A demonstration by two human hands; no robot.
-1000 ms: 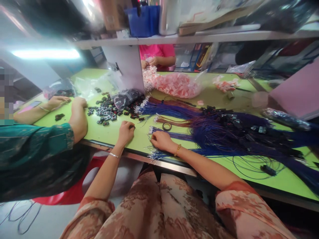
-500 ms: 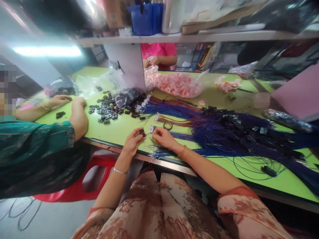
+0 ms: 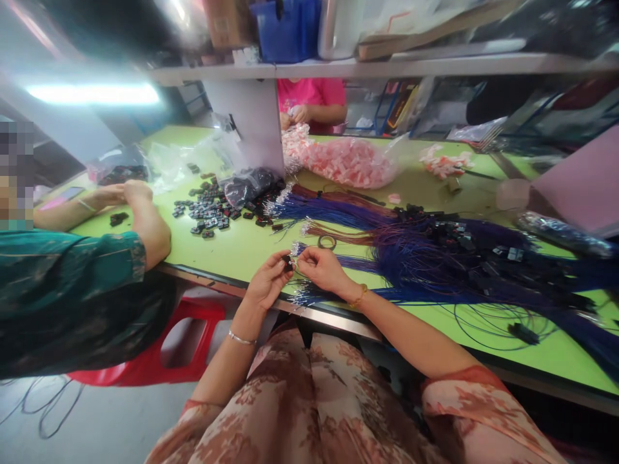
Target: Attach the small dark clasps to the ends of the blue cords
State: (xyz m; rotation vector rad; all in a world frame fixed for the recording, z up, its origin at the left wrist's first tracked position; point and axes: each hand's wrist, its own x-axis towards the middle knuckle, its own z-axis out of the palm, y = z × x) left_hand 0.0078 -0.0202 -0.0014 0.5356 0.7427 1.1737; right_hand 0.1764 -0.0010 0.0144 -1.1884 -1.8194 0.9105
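My left hand [image 3: 269, 281] pinches a small black plastic connector housing [image 3: 289, 263] over the table's front edge. Close against it, my right hand [image 3: 325, 270] has thumb and forefinger pressed together. A thin wire seems to be between those fingertips, though it is too small to make out fully. Blue wires [image 3: 360, 263] with silvery crimped ends run to the right beneath and beside my right hand. Just behind that hand lies a dark ring [image 3: 327, 241], perhaps a tape roll. A bundle of brown wires [image 3: 338, 232] is a little farther back.
Loose black housings [image 3: 210, 209] are scattered at the left by a dark plastic bag [image 3: 251, 187]. Pink parts [image 3: 351, 161] fill a clear bag behind. A co-worker's arm [image 3: 149, 225] rests at the left; another person sits opposite. Overhead runs a shelf [image 3: 435, 66].
My left hand has moved right with the black connector housing, bringing it up to my right fingertips. The co-worker's hands at the left have drawn together.
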